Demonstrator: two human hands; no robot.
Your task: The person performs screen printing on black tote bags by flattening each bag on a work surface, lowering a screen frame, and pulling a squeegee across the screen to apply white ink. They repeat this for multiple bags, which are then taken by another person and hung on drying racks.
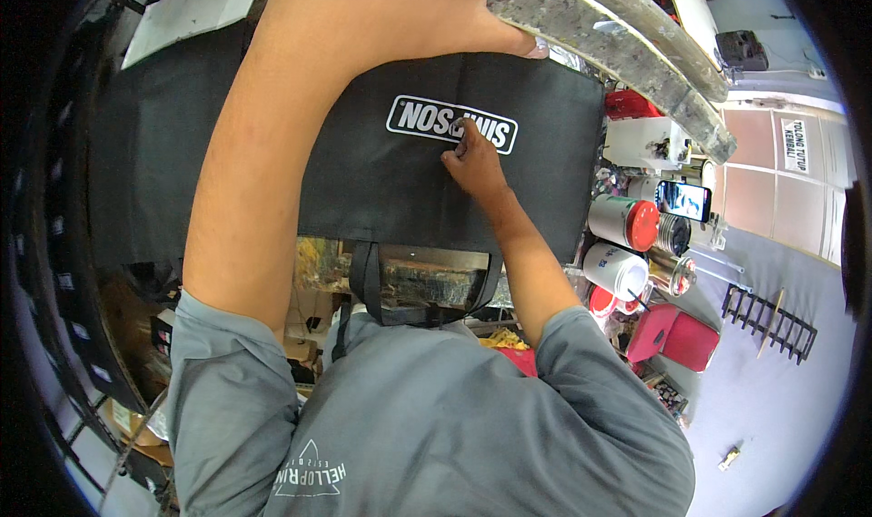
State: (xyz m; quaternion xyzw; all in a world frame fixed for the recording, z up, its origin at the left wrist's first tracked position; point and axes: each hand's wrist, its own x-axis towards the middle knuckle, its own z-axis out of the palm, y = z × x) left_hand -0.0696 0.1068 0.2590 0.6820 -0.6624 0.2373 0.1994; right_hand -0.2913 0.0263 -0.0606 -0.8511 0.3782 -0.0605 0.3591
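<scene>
A black fabric bag [381,190] lies flat on a work surface, its handles [368,281] hanging toward me. It carries a white printed label [416,117]. My right hand [474,164] rests on the bag with its fingers curled together, the fingertips touching the label's middle. My left hand [400,13] is raised above the bag's far edge and grips the paint-stained wooden frame [636,49], which is tilted up and runs off to the right.
Jars with red lids [622,222], a white tub [616,270] and a phone [683,200] crowd the right side. A red box [677,335] and a black rack [770,322] sit lower right. A white sheet [191,8] lies top left.
</scene>
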